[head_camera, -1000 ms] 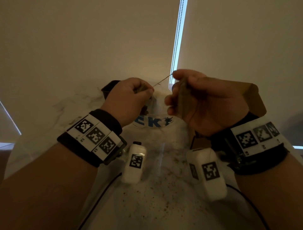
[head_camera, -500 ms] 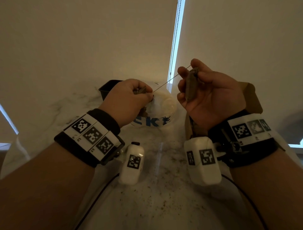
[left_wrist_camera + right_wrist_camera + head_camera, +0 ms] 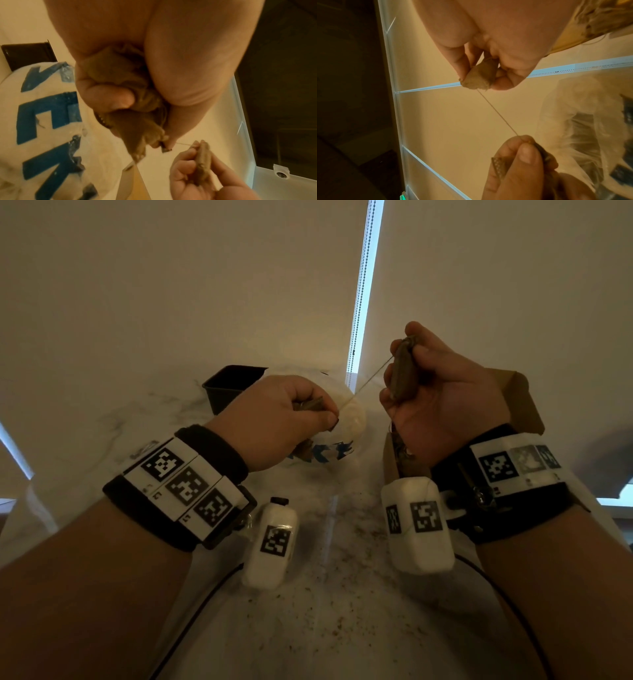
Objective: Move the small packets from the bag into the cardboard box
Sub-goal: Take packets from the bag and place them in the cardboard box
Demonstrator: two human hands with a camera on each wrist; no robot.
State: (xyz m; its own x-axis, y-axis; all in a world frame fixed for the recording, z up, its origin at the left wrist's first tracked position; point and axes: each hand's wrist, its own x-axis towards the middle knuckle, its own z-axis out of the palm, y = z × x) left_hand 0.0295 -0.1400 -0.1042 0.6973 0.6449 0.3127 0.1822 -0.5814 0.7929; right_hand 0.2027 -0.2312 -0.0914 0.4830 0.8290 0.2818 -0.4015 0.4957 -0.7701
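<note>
My right hand (image 3: 435,395) pinches one small brown packet (image 3: 402,368) upright, raised above the open cardboard box (image 3: 527,402). A thin string (image 3: 371,376) runs taut from that packet down to my left hand (image 3: 274,419). The left hand grips a bunch of several brown packets (image 3: 126,83) over the white plastic bag (image 3: 346,419) with blue lettering. In the right wrist view the packet (image 3: 479,79) sits between thumb and fingertips and the string (image 3: 498,113) stretches to the other hand. More brown packets (image 3: 402,453) show inside the box, below my right wrist.
A black square pot (image 3: 229,386) stands behind the bag at the left. The marble tabletop (image 3: 325,594) in front of me is strewn with fine dark crumbs. Window blinds (image 3: 171,285) with a bead chain (image 3: 359,285) hang beyond the table.
My right hand has lifted its packet up and to the right, away from the left hand, and the string between them has grown longer. The left hand has stayed over the bag.
</note>
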